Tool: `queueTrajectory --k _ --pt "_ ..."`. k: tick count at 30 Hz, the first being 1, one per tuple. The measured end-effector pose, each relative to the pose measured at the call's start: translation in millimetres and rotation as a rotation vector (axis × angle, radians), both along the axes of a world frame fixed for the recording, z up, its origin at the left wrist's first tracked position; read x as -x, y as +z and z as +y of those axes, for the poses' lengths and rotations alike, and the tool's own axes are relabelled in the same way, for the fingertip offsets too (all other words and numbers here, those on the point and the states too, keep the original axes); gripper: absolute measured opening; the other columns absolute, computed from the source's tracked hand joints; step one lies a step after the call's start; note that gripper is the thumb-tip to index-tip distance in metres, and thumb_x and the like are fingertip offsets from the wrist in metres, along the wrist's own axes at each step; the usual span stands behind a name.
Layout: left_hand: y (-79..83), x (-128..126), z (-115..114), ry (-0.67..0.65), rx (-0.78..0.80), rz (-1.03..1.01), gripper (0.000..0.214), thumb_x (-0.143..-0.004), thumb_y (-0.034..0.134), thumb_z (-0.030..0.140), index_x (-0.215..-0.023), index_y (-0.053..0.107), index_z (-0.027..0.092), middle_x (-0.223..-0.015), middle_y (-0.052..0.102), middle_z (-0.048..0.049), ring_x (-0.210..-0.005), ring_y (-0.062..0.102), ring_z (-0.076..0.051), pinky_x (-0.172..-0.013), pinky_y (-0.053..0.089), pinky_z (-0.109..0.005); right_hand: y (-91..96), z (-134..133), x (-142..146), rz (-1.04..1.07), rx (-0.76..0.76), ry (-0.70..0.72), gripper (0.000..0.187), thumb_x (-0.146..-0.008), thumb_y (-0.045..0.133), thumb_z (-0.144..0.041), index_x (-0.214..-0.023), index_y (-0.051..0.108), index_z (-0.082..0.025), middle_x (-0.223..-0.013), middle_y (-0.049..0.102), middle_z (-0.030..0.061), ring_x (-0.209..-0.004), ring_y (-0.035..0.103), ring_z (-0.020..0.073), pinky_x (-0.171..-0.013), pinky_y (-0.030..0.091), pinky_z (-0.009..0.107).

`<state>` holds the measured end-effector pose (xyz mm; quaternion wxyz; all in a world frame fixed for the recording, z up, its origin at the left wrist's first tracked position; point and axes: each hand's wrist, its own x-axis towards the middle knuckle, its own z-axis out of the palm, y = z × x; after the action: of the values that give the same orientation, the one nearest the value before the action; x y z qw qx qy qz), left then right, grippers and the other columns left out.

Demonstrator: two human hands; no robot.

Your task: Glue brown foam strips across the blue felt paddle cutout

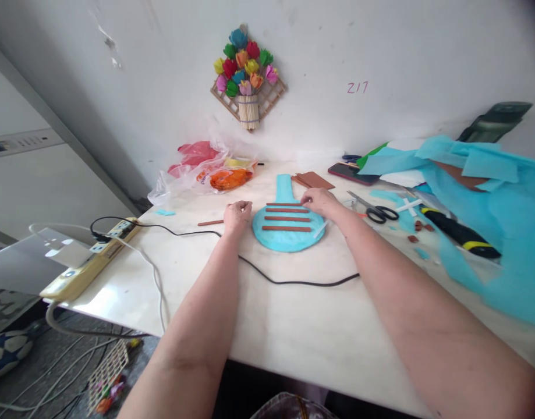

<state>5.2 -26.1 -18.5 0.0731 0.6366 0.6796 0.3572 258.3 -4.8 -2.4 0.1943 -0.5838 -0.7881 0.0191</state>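
Note:
A light-blue round paddle-shaped piece [289,241] with a short handle lies on the table, the handle pointing toward the wall. Several brown strips [286,219] rest across its round part, roughly parallel. My right hand [322,202] is closed at the right end of the farthest strip, fingertips pinched on it. Just left of the blue piece is my left hand [237,218], its fingertips pressed together; whatever they hold is too small to make out. Another brown strip [210,223] lies on the table, partly hidden by that hand. A small translucent white stick [320,229] sits at the blue piece's right edge.
Brown sheets [315,180], a phone [353,173], scissors [376,212], a black-yellow tool [461,233] and blue crepe paper [512,244] lie right. Plastic bags [206,166] stand at the back left. A black cable [293,283] crosses the table from a power strip [92,256].

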Motion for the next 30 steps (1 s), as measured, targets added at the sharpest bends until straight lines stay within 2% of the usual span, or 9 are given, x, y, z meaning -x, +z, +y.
queueTrajectory --k 6,11,15,18,21,25,30 --pt "-0.5 1.4 1.9 0.008 0.002 -0.04 0.033 -0.077 0.044 0.039 -0.084 0.069 0.02 -0.082 0.07 -0.0063 -0.078 0.061 -0.019 -0.066 0.042 -0.026 1.3 0.9 -0.7 0.03 -0.034 0.042 0.021 -0.072 0.054 -0.019 -0.088 0.067 -0.019 -0.09 0.067 0.004 -0.083 0.06 0.0154 -0.076 0.043 0.024" --pt "1.5 -3.7 -3.0 0.005 0.033 -0.036 0.031 -0.077 0.044 0.038 -0.082 0.069 0.02 -0.081 0.07 -0.0062 -0.077 0.062 -0.018 -0.064 0.042 -0.025 11.3 -5.4 2.4 0.018 -0.076 -0.022 0.021 -0.075 0.053 -0.033 -0.084 0.068 -0.021 -0.094 0.065 0.0043 -0.085 0.059 0.018 -0.074 0.043 0.027" --pt "10.1 -4.6 -6.9 0.008 0.051 0.027 0.03 -0.076 0.045 0.036 -0.089 0.067 0.022 -0.085 0.069 -0.0057 -0.081 0.062 -0.019 -0.068 0.042 -0.026 13.7 -6.2 3.9 -0.021 -0.11 -0.073 0.022 -0.077 0.05 -0.034 -0.078 0.068 -0.02 -0.094 0.065 0.005 -0.09 0.057 0.0202 -0.073 0.042 0.028" --pt "22.3 9.6 -9.3 0.091 0.069 0.128 0.031 -0.073 0.048 0.026 -0.098 0.066 0.023 -0.091 0.068 -0.0072 -0.088 0.06 -0.022 -0.074 0.042 -0.031 11.4 -3.2 3.5 -0.014 -0.146 -0.09 0.024 -0.077 0.049 -0.035 -0.074 0.067 -0.019 -0.092 0.065 0.0057 -0.088 0.058 0.0204 -0.072 0.042 0.028" --pt "31.5 33.7 -12.4 0.188 0.156 0.234 0.035 -0.063 0.054 0.016 -0.095 0.066 0.026 -0.095 0.067 -0.0059 -0.102 0.053 -0.026 -0.087 0.035 -0.039 8.3 0.0 3.2 -0.005 -0.164 -0.106 0.025 -0.077 0.048 -0.035 -0.076 0.067 -0.019 -0.091 0.066 0.0055 -0.087 0.058 0.0202 -0.071 0.042 0.028" --pt "29.8 56.5 -15.0 0.135 0.354 0.332 0.031 -0.061 0.057 0.019 -0.089 0.066 0.028 -0.103 0.064 -0.007 -0.111 0.045 -0.031 -0.087 0.033 -0.047 6.2 1.0 4.1 -0.006 -0.157 -0.093 0.024 -0.077 0.048 -0.033 -0.077 0.067 -0.019 -0.093 0.066 0.0052 -0.088 0.058 0.0205 -0.072 0.042 0.028" --pt "24.3 59.3 -13.4 0.086 0.398 0.39 0.03 -0.062 0.055 0.019 -0.09 0.064 0.028 -0.104 0.063 -0.0057 -0.103 0.051 -0.029 -0.087 0.032 -0.046 8.1 -1.2 4.7 0.021 -0.129 -0.067 0.022 -0.076 0.05 -0.032 -0.075 0.067 -0.019 -0.088 0.067 0.0058 -0.087 0.059 0.0202 -0.074 0.042 0.027"
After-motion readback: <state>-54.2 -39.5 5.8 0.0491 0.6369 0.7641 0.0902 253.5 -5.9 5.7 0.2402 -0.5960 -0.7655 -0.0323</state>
